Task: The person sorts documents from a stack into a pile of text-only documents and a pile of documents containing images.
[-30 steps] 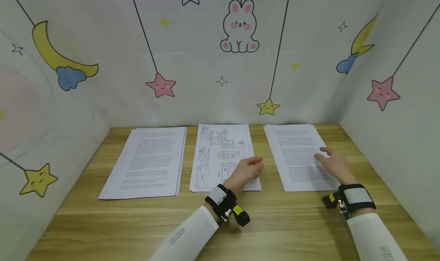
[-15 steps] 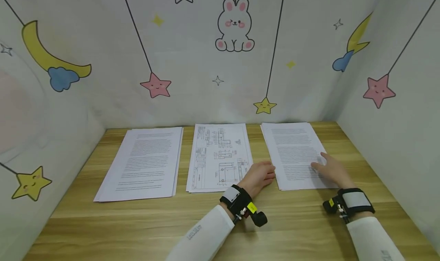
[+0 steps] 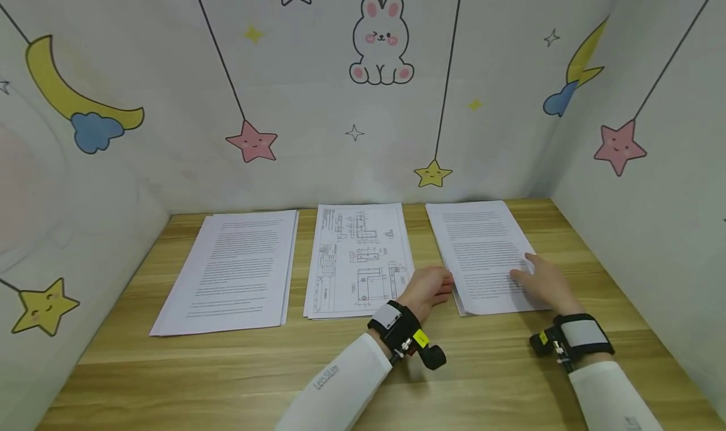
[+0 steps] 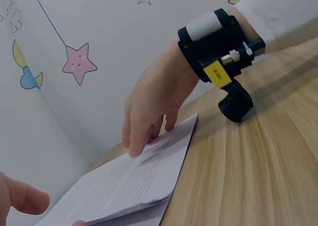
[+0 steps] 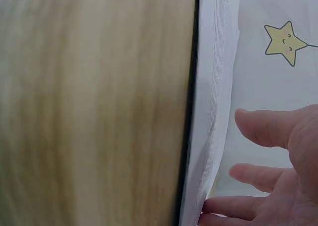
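A stack of printed text sheets [image 3: 482, 254] lies at the right of the wooden table. At its left edge, near the front, is my left hand [image 3: 428, 289]; its fingers meet the paper's edge. The left thumb [image 4: 27, 198] stands off the paper in the left wrist view. Some upper sheets there sit slightly raised from a lower sheet at the near edge. My right hand [image 3: 546, 286] touches the stack's right side, its thumb and forefinger apart. In the right wrist view, lower fingers [image 5: 233, 206] of the right hand reach the paper's edge; its thumb is extended.
A stack of technical drawings [image 3: 340, 261] lies in the middle, partly beneath my left wrist. Another stack of text sheets [image 3: 232, 267] is at the left. Bare wooden tabletop [image 3: 227, 380] runs along the front. White printed walls [image 3: 317, 103] enclose the back and sides.
My left hand has moved right from over the drawings to the left edge of the right stack. The right hand has lowered slightly onto that stack's right side. The view has shifted a little.
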